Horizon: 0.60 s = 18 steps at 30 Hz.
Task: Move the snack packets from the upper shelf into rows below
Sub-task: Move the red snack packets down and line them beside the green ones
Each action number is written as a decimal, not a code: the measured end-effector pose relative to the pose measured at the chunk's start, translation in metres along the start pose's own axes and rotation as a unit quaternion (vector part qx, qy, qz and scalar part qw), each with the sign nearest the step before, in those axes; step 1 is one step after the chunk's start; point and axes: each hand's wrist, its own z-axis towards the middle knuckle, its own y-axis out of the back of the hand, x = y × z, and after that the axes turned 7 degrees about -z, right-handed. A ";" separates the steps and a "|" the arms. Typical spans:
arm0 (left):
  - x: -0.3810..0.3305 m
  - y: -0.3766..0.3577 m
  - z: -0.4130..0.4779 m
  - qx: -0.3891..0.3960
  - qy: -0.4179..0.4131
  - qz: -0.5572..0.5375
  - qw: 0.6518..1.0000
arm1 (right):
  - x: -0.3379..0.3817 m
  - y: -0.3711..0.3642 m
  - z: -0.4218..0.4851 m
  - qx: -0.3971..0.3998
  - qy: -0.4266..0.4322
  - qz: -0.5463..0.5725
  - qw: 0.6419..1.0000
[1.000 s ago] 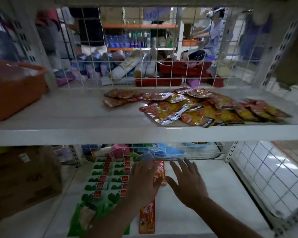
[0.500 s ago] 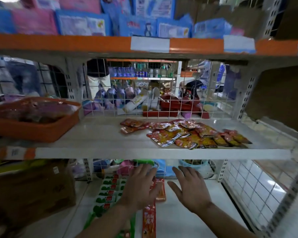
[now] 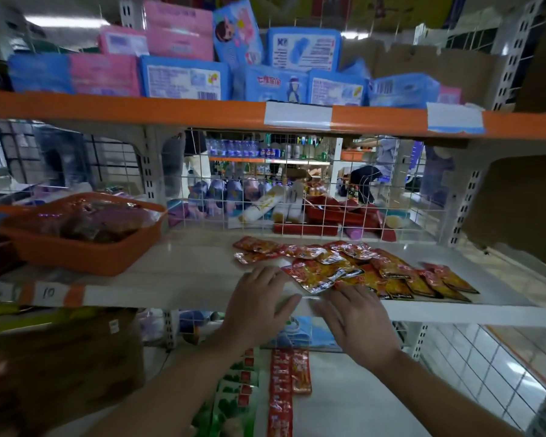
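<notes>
**Open hands at shelf lip**

The white shelf bears a pile of snack packets toward 3 o'clock. Left hand and right hand, fingers straight, gripping nothing, overlap its front edge at the pile's 6 o'clock.

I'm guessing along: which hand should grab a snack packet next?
Probably the right hand: its fingers are at the near edge of the snack packets, while the left hand is over bare shelf beside them.
</notes>
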 end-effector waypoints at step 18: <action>0.061 -0.026 0.067 0.098 0.251 -0.027 0.963 | -0.018 -0.074 0.110 0.105 -0.078 0.039 0.991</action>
